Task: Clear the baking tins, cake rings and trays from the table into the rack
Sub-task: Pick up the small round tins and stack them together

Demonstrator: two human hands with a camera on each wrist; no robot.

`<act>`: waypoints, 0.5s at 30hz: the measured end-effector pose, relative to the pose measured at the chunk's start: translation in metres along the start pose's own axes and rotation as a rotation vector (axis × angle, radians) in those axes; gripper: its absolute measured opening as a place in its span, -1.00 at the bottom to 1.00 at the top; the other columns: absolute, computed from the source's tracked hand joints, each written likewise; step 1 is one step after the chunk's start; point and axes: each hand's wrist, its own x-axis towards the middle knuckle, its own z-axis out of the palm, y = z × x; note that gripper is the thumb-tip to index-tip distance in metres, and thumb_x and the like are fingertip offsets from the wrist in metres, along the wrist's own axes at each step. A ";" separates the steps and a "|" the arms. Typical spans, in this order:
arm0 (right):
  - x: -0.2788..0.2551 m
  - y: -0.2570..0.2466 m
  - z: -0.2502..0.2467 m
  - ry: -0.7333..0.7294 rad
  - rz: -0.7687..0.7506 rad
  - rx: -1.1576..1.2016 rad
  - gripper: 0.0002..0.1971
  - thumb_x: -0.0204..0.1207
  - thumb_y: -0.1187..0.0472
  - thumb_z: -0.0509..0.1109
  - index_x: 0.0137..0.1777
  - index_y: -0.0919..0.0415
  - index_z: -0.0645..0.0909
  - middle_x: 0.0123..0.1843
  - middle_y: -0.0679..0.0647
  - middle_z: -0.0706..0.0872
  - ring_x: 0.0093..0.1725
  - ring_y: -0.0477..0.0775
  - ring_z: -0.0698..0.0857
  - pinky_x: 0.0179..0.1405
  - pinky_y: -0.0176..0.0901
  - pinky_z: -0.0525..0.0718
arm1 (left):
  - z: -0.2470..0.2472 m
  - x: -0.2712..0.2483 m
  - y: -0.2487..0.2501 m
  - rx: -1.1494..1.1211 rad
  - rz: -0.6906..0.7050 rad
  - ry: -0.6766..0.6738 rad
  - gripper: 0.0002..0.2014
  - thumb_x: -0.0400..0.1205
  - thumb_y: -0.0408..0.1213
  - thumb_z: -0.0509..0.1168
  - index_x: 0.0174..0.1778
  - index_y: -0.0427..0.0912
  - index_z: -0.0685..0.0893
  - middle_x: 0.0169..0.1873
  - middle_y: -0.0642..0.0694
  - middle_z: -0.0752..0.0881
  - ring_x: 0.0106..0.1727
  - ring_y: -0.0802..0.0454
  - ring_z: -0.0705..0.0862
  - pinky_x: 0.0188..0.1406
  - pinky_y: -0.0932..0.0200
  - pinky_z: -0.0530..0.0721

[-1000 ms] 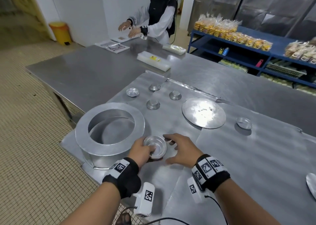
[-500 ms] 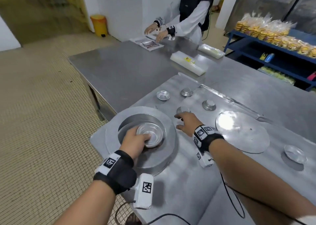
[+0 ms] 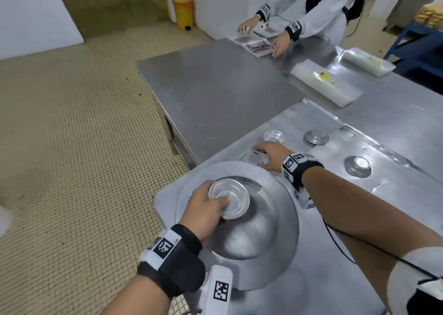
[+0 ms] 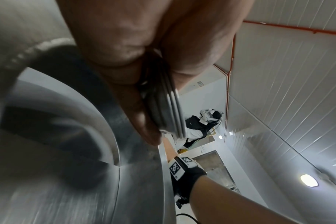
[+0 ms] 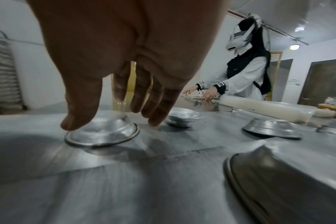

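Under the right hand [image 3: 271, 155] a glossy metal tin [image 5: 102, 128] is gleaming; the brushed steel table [image 3: 227, 94] beyond it is looking duller, finely scratched.

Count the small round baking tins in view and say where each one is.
4, perhaps more: a nested stack in the left hand, one under the right hand, two beyond. Stack count unclear.

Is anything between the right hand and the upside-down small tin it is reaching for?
Nothing visible: the right hand is spread directly over the upside-down small tin, its thumb at the tin's side. The upright small tin sits beyond, apart.
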 end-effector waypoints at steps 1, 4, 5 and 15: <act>0.008 0.001 0.003 -0.009 -0.029 -0.026 -0.30 0.31 0.02 0.67 0.46 0.15 0.57 0.36 0.06 0.69 0.36 0.09 0.63 0.44 -0.03 0.53 | 0.000 0.002 0.000 0.005 0.002 -0.002 -0.80 0.49 -0.39 0.43 -0.01 -0.06 0.74 -0.10 -0.16 0.83 -0.03 -0.15 0.79 -0.06 -0.07 0.76; 0.025 0.003 0.010 -0.027 -0.099 -0.106 -0.47 0.31 -0.02 0.62 0.28 0.09 0.66 0.17 0.08 0.75 0.21 0.16 0.69 0.31 0.03 0.59 | 0.001 0.009 0.000 0.011 -0.009 -0.009 -0.78 0.57 -0.50 0.39 0.05 -0.13 0.73 -0.06 -0.20 0.83 -0.01 -0.15 0.79 -0.12 0.00 0.77; 0.028 0.004 0.012 -0.030 -0.110 -0.126 -0.52 0.32 0.01 0.61 0.24 0.11 0.69 0.13 0.11 0.77 0.18 0.20 0.70 0.27 0.05 0.60 | 0.001 0.011 0.000 0.007 -0.015 -0.006 -0.78 0.56 -0.50 0.39 0.05 -0.15 0.72 -0.05 -0.22 0.83 0.01 -0.19 0.79 -0.08 -0.05 0.77; 0.006 0.007 0.006 0.099 -0.052 -0.005 -0.48 0.21 0.11 0.71 0.08 0.20 0.54 0.04 0.05 0.64 0.03 0.14 0.63 0.10 -0.02 0.59 | 0.011 0.018 -0.006 -0.060 -0.064 -0.004 -0.78 0.52 -0.49 0.41 0.00 -0.12 0.76 -0.12 -0.21 0.85 0.06 -0.33 0.79 0.08 -0.31 0.76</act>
